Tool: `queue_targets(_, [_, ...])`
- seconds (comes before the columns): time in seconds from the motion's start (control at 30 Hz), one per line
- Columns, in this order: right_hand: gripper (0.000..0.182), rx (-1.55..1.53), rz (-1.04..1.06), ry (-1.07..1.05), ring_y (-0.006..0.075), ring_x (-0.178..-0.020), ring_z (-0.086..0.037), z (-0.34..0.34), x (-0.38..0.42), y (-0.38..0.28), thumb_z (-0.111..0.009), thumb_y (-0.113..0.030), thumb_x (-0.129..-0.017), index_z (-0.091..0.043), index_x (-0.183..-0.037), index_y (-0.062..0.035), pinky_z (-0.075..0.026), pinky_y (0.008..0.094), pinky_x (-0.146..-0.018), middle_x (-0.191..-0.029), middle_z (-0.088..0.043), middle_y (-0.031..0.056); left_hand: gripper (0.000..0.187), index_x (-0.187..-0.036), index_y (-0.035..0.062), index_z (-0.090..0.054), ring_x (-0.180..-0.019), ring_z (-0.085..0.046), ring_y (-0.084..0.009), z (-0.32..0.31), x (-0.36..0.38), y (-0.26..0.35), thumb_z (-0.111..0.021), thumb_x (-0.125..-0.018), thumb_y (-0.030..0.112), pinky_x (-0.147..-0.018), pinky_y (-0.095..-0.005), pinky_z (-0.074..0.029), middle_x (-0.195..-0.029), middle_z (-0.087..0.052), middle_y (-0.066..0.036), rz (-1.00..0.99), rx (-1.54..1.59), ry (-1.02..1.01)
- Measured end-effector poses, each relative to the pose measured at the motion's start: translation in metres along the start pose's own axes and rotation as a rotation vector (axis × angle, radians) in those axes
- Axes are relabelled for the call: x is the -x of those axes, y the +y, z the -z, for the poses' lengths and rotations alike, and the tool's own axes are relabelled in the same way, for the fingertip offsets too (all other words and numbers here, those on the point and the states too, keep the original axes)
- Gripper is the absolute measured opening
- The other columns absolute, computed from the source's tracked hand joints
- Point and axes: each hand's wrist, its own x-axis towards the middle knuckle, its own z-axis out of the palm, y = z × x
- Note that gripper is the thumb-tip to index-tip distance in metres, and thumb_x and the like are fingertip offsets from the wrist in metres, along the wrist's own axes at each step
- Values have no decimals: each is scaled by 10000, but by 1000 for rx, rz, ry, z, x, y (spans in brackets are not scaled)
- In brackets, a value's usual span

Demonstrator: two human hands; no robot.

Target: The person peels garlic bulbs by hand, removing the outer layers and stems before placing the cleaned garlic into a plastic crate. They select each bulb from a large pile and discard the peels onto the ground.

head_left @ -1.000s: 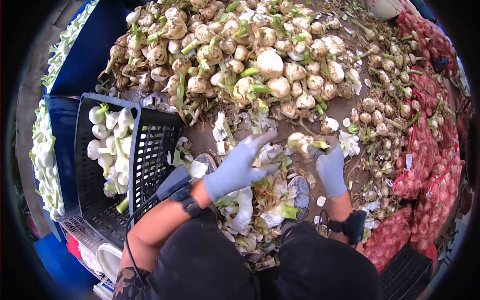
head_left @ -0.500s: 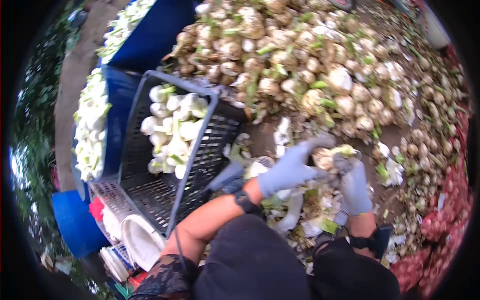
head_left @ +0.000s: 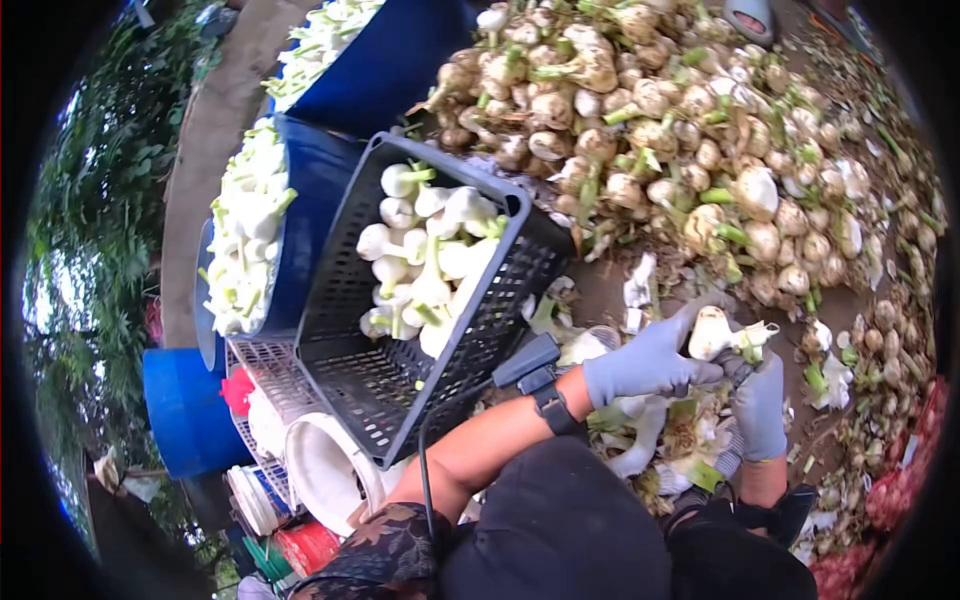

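Note:
In the head view my left hand (head_left: 648,358), in a grey glove, has its fingers closed around a garlic bulb (head_left: 710,334). The bulb looks white and smooth, with a short green stem pointing right. My right hand (head_left: 762,408), also gloved, is closed at the stem side of the same bulb. Its fingertips are dark, and I cannot make out whether a small tool is among them. Below both hands lie peeled skins and leaf scraps (head_left: 690,440). To the left, a black plastic crate (head_left: 345,400) stands tilted, with several clean white garlic bulbs (head_left: 430,260) in it.
A large heap of unpeeled garlic (head_left: 650,130) spreads ahead. Blue tubs (head_left: 320,200) full of white garlic stand behind the crate. A white bucket (head_left: 330,460) and a blue barrel (head_left: 185,410) are at left. Red net sacks (head_left: 900,490) lie at right; a shoe (head_left: 750,20) shows at the top.
The bulb between my hands was brownish and rough; now it shows white and smooth. My view has swung left, so the crate and heap appear farther right.

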Motion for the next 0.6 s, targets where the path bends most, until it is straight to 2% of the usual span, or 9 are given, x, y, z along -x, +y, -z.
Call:
queue_targets(0.1, [227, 112, -8, 16, 116, -748, -643, -2, 0, 2, -549, -15, -902, -625, -1104, 58, -519, 265, -660, -879, -692, 75, 622, -1447, 38, -362, -1027, -609, -167, 10, 5, 0, -633, -938, 271, -903, -314, -480, -1094, -654, -140, 115, -133, 141])
queue_targets(0.17, [266, -307, -123, -115, 121, -740, -641, -12, 14, -7, -576, -26, -893, -614, -1150, 31, -517, 258, -663, -895, -689, 69, 516, -1380, 15, -460, -1046, -611, -169, 19, 2, 5, -599, -955, 273, -924, -328, -474, -1111, -655, -164, 155, -95, 419])
queue_targets(0.27, [266, -2, -17, -157, 135, -875, -635, -21, 13, -15, -603, -112, -935, -605, -1165, 21, -518, 272, -775, -1005, -674, 87, 379, -1263, 0, -569, -931, -666, -181, 16, 5, -9, -591, -952, 215, -839, -305, -518, -1032, -688, -141, -385, -504, 290])
queue_targets(0.33, [264, 17, 0, -222, 150, -924, -622, -15, 12, -16, -607, -119, -932, -611, -1161, 12, -510, 314, -802, -1024, -666, 73, 356, -1234, -5, -587, -919, -665, -156, 11, 9, 5, -596, -953, 213, -820, -290, -523, -1031, -693, -131, -334, -516, 246])
queue_targets(0.4, [262, 325, 157, -144, 229, -911, -663, -12, 19, -11, -643, -156, -907, -634, -1127, -13, -513, 368, -786, -999, -693, 118, 322, -1180, 0, -611, -992, -638, -139, 22, 8, 14, -620, -954, 230, -859, -284, -513, -1083, -679, -125, 246, -179, 137])
queue_targets(0.47, [182, 649, 196, 24, 232, -817, -664, 2, 8, -2, -648, -73, -883, -636, -1045, 9, -511, 347, -721, -915, -697, 138, 327, -1079, -28, -657, -971, -645, -141, 19, 8, 0, -624, -952, 272, -844, -276, -508, -1027, -692, -94, 233, 450, 261])
queue_targets(0.53, [149, 807, 97, 78, 273, -830, -681, 13, 6, -1, -628, -42, -868, -634, -1009, 7, -514, 352, -716, -886, -690, 191, 263, -1133, 14, -595, -1054, -627, -176, 23, 14, -6, -566, -1000, 239, -930, -316, -518, -1164, -644, -109, 115, 841, 132])
queue_targets(0.57, [160, 744, -24, -6, 284, -831, -683, 15, 8, 0, -630, -52, -851, -643, -1003, -4, -516, 362, -715, -889, -692, 193, 297, -1173, -3, -563, -1140, -609, -239, 26, 17, -7, -522, -1015, 245, -995, -364, -504, -1245, -611, -128, -83, 590, 140])
queue_targets(0.6, [171, 678, -145, -95, 295, -832, -685, 17, 12, 3, -633, -62, -833, -652, -996, -16, -519, 372, -714, -891, -695, 196, 319, -1208, 2, -546, -1242, -547, -318, 27, 16, -4, -507, -1017, 254, -1045, -418, -476, -1295, -584, -141, -151, 767, 138])
